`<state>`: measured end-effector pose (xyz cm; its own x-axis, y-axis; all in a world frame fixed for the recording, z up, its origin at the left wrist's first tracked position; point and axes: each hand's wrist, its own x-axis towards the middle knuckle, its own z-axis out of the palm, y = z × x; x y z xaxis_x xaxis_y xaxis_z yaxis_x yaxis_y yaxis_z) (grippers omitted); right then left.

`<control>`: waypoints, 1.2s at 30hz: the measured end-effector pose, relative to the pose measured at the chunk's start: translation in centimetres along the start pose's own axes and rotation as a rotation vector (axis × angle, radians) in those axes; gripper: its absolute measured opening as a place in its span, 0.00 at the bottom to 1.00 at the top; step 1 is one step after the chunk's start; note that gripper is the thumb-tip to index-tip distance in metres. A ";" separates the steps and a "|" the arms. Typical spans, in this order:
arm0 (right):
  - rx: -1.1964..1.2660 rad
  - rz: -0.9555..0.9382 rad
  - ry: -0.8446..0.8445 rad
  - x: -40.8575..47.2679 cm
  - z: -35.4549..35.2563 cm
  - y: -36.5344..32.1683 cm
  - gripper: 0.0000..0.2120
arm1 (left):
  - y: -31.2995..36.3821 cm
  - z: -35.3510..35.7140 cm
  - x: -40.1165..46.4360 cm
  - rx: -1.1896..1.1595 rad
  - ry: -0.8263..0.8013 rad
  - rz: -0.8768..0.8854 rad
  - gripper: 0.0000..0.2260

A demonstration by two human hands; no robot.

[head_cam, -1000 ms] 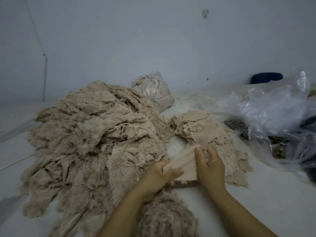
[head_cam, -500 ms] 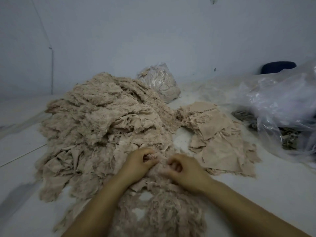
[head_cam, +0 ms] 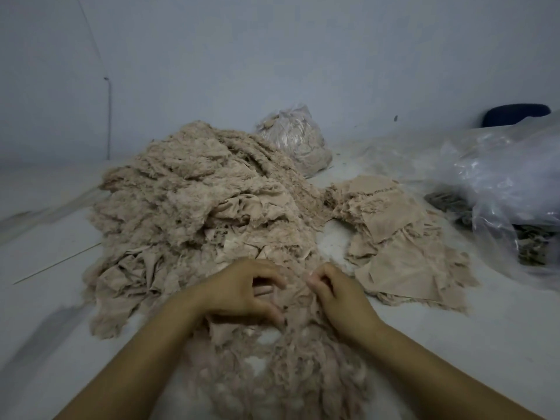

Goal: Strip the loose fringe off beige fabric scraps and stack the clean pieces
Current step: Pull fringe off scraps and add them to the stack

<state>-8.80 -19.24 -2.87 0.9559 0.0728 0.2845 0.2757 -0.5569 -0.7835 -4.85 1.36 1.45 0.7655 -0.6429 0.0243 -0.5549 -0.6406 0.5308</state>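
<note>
My left hand (head_cam: 242,291) sits low in the centre of the frame, fingers curled loosely over the near edge of the big heap of frayed beige fabric scraps (head_cam: 194,213); I cannot tell whether that grip has actually closed on a piece or only rests on the cloth. My right hand (head_cam: 336,287) is just beside it, a little to the right, thumb and fingertips drawn tight together and pinching a thin bit of beige fabric at the heap's near edge. The two hands are close but not touching.

The heap fills the middle left of the frame and rises toward the pale wall (head_cam: 272,56) behind. Below my hands, at the bottom centre, lies a fluffy mound of loose beige fringe (head_cam: 285,377), touching the heap's front edge. To the right of centre, flat beige fabric pieces are laid in a low stack (head_cam: 400,237) on the white desk (head_cam: 454,344), with a bare patch of desk between it and the heap.

In the upper centre, behind the heap, stands a clear plastic bag stuffed with beige material (head_cam: 298,137). At the right edge sprawls a large crumpled clear plastic bag (head_cam: 509,183) with dark grey scraps (head_cam: 454,204) showing under it, and a dark blue rounded object (head_cam: 515,113) sits behind it against the wall
</note>
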 end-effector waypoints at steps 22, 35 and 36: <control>0.378 0.071 0.042 -0.7 -1.7 -1.5 0.13 | 2.7 1.0 2.7 -0.321 0.297 0.057 0.05; 0.429 0.211 -0.014 -0.4 -1.6 -1.2 0.05 | 2.2 2.6 3.4 -0.084 0.216 0.047 0.10; 0.505 0.232 0.046 -0.4 -1.8 -1.2 0.06 | 1.9 2.8 3.5 -0.081 0.235 0.017 0.11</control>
<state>-9.76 -20.10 -1.01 0.9950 -0.0475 0.0880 0.0836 -0.0879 -0.9926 -4.12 -3.24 0.15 0.8164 -0.5319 0.2248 -0.5474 -0.5888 0.5947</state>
